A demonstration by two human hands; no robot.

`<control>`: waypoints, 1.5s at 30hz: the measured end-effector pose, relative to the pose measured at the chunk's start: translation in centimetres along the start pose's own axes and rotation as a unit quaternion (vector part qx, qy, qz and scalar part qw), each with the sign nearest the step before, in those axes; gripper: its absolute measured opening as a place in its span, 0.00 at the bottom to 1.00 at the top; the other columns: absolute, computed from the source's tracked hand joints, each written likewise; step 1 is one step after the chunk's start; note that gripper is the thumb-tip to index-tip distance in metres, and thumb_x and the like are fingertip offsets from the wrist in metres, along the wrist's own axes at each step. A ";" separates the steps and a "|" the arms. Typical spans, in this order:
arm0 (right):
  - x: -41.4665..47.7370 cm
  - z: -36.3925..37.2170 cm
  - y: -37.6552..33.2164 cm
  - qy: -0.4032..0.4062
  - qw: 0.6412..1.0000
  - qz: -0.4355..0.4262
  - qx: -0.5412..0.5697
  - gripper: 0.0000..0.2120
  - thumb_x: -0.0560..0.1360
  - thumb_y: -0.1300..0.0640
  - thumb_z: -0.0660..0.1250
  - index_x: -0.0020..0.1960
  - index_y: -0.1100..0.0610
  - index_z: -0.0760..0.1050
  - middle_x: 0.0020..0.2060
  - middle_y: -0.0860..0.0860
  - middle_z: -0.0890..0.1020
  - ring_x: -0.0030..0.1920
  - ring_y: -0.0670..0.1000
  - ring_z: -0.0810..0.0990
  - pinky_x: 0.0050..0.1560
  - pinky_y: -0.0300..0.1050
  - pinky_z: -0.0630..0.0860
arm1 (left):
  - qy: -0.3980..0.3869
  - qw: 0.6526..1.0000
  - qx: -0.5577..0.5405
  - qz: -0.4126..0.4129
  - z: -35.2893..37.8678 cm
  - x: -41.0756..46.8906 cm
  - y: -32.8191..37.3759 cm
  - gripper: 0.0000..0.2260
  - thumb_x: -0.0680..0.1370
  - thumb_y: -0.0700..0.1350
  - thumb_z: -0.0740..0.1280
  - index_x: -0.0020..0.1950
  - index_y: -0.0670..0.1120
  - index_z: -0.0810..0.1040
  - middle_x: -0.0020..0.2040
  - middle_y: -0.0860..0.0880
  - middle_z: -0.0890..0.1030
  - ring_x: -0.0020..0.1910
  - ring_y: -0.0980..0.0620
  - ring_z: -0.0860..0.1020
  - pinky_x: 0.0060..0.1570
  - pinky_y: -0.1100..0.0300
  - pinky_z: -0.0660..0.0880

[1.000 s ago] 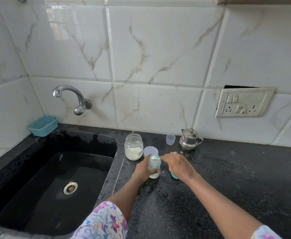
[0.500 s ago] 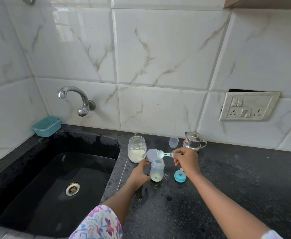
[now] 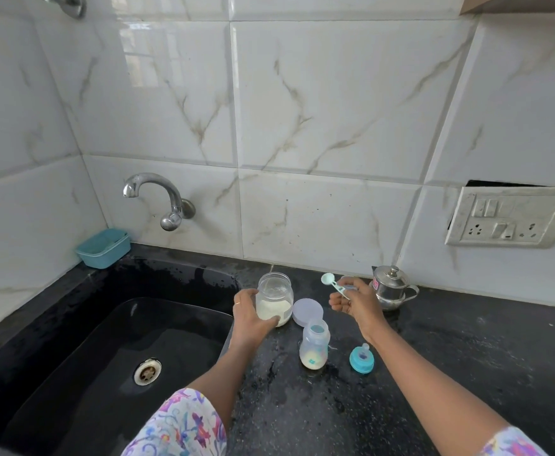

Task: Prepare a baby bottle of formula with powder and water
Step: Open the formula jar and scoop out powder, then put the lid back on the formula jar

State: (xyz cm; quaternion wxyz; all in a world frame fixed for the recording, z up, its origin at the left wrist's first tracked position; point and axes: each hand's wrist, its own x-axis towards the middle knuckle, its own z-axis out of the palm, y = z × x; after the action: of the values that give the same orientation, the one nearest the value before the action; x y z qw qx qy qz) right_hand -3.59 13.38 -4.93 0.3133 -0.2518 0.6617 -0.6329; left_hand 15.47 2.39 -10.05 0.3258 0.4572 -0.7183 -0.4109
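Note:
My left hand (image 3: 251, 315) grips an open glass jar (image 3: 275, 295) holding pale formula powder, at the counter's edge by the sink. A small teal measuring scoop (image 3: 333, 284) is pinched in my right hand (image 3: 356, 302), raised above the counter to the jar's right. The clear baby bottle (image 3: 314, 348) stands uncapped and free on the dark counter (image 3: 450, 373), with some powder at its bottom. Its teal teat cap (image 3: 361, 359) lies to the right. The jar's pale lid (image 3: 307, 312) lies flat behind the bottle.
A small steel pot (image 3: 390, 287) with a lid stands by the wall behind my right hand. The black sink (image 3: 111, 363) lies left, a tap (image 3: 161, 199) above it and a teal tray (image 3: 104, 247) at its back corner. A socket plate (image 3: 506, 218) is on the wall.
My left hand left the bottle and took hold of the powder jar. My right hand lifted the scoop away from the bottle's mouth, up and to the right.

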 end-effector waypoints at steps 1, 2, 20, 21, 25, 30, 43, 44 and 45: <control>0.6 0.0 0.1 -0.001 0.999 -0.012 -0.048 0.13 0.77 0.71 0.53 0.45 0.61 0.75 0.40 0.64 0.80 0.36 0.55 0.80 0.36 0.41 0.78 | 0.008 1.000 -0.003 -0.001 0.1 0.4 0.1 0.33 0.64 0.43 0.76 0.64 0.45 0.65 0.63 0.48 0.64 0.62 0.49 0.67 0.62 0.58 0.67; 1.2 0.1 0.3 -0.001 0.996 -0.024 -0.086 0.14 0.77 0.71 0.53 0.43 0.61 0.75 0.41 0.63 0.79 0.36 0.53 0.79 0.35 0.38 0.78 | 0.011 1.000 -0.010 -0.005 0.3 0.9 0.1 0.35 0.64 0.44 0.78 0.65 0.46 0.64 0.64 0.49 0.63 0.64 0.49 0.66 0.63 0.56 0.66; 8.3 4.2 4.2 -0.282 0.745 -0.082 -0.598 0.48 0.65 0.47 0.76 0.76 0.57 0.55 0.73 0.53 0.63 0.70 0.56 0.65 0.67 0.49 0.66 | -0.078 0.994 -0.071 -0.024 2.0 5.6 -1.2 0.43 0.57 0.56 0.81 0.66 0.55 0.63 0.60 0.57 0.74 0.60 0.56 0.73 0.58 0.60 0.69; 8.5 4.3 4.5 -0.277 0.751 -0.079 -0.594 0.47 0.65 0.48 0.76 0.75 0.57 0.55 0.72 0.53 0.64 0.70 0.56 0.66 0.66 0.49 0.66 | -0.077 0.994 -0.075 -0.024 2.1 5.6 -1.4 0.43 0.57 0.56 0.81 0.66 0.55 0.63 0.60 0.57 0.74 0.60 0.56 0.73 0.58 0.59 0.70; 8.9 4.5 4.9 -0.271 0.780 -0.063 -0.561 0.43 0.66 0.53 0.75 0.74 0.58 0.58 0.71 0.55 0.66 0.69 0.56 0.65 0.65 0.47 0.66 | -0.081 0.993 -0.079 -0.031 2.3 5.8 -1.8 0.40 0.58 0.52 0.81 0.64 0.56 0.63 0.59 0.58 0.74 0.60 0.56 0.74 0.61 0.57 0.71; 9.5 4.0 2.7 -0.183 0.844 -0.092 -0.496 0.40 0.64 0.53 0.75 0.72 0.57 0.62 0.67 0.54 0.69 0.66 0.56 0.67 0.61 0.45 0.65 | -0.084 0.992 -0.084 -0.034 2.5 5.7 -1.9 0.39 0.60 0.49 0.81 0.64 0.55 0.64 0.58 0.58 0.74 0.59 0.56 0.74 0.60 0.58 0.71; 6.9 10.7 -2.0 -0.285 0.835 -0.143 -0.449 0.38 0.66 0.56 0.73 0.72 0.55 0.62 0.68 0.52 0.69 0.65 0.53 0.69 0.59 0.43 0.67 | -0.103 0.985 -0.131 -0.050 2.3 5.7 -1.3 0.43 0.54 0.50 0.78 0.66 0.53 0.63 0.59 0.54 0.74 0.58 0.55 0.75 0.58 0.56 0.73; 6.9 11.0 -2.0 -0.294 0.820 -0.146 -0.469 0.39 0.66 0.55 0.73 0.73 0.55 0.61 0.68 0.52 0.69 0.67 0.53 0.67 0.63 0.45 0.67 | -0.102 0.985 -0.132 -0.050 2.3 5.7 -1.3 0.43 0.53 0.51 0.77 0.66 0.53 0.63 0.59 0.54 0.74 0.59 0.55 0.74 0.59 0.56 0.73; 6.9 11.2 -2.0 -0.303 0.809 -0.146 -0.482 0.39 0.66 0.55 0.73 0.73 0.55 0.61 0.69 0.52 0.68 0.68 0.53 0.66 0.65 0.47 0.66 | -0.101 0.985 -0.134 -0.050 2.2 5.7 -1.4 0.44 0.53 0.52 0.77 0.66 0.53 0.64 0.59 0.54 0.74 0.59 0.55 0.74 0.59 0.56 0.73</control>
State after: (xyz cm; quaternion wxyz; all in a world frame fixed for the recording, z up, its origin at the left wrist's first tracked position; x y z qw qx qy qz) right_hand -0.17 0.56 -3.66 0.2398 -0.6431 0.7090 -0.1622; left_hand 12.02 -2.58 -11.79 0.2892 0.4011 -0.6622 -0.5630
